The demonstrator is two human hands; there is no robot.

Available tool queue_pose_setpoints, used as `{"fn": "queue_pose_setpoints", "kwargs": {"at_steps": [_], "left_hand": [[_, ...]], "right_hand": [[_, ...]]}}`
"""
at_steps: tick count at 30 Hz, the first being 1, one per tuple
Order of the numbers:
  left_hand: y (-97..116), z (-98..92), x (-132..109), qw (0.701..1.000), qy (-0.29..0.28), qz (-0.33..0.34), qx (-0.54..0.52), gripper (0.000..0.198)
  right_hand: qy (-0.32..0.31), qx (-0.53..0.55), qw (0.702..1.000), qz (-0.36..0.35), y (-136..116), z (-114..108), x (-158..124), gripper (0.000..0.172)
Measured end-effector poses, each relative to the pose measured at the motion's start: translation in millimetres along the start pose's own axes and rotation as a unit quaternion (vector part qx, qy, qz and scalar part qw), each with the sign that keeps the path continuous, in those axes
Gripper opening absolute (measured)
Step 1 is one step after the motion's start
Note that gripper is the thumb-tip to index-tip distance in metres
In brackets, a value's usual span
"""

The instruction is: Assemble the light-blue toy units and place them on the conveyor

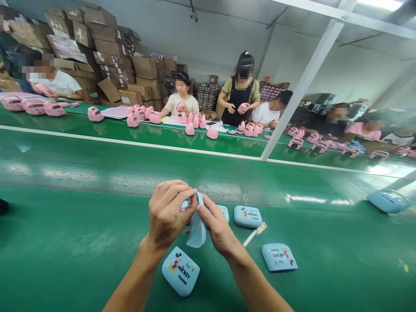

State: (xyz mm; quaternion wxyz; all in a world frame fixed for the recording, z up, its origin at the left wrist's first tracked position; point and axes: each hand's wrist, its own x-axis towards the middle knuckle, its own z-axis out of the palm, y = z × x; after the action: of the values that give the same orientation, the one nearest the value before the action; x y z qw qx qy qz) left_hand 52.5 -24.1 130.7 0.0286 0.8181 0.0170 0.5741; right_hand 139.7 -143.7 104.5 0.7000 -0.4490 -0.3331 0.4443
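My left hand (pixel 167 212) and my right hand (pixel 216 227) meet over the green table, both pinching a thin light-blue cover piece (pixel 196 227) that hangs down between them. Directly below my wrists lies a light-blue plastic shell printed with a cartoon mouse (pixel 180 271). Another printed blue shell (pixel 248 216) rests just right of my right hand, and a third (pixel 279 257) lies further right and nearer me. A small white stick tool (pixel 255 234) lies between those two.
A green conveyor belt (pixel 97 169) runs across in front of me. A blue device body (pixel 388 201) sits at the far right. Across the belt, several people handle pink devices (pixel 195 121). Cardboard boxes (pixel 107 56) are stacked behind them. A white post (pixel 302 86) slants up.
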Motion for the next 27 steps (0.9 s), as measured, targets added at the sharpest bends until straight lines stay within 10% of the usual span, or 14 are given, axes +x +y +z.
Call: {"fn": "queue_pose_setpoints", "kwargs": {"at_steps": [27], "left_hand": [[-9.8, 5.4, -9.7, 0.992, 0.099, 0.04, 0.067, 0.026]], "right_hand": [[-0.024, 0.179, 0.98, 0.076, 2.7, 18.8, 8.2, 0.044]]}}
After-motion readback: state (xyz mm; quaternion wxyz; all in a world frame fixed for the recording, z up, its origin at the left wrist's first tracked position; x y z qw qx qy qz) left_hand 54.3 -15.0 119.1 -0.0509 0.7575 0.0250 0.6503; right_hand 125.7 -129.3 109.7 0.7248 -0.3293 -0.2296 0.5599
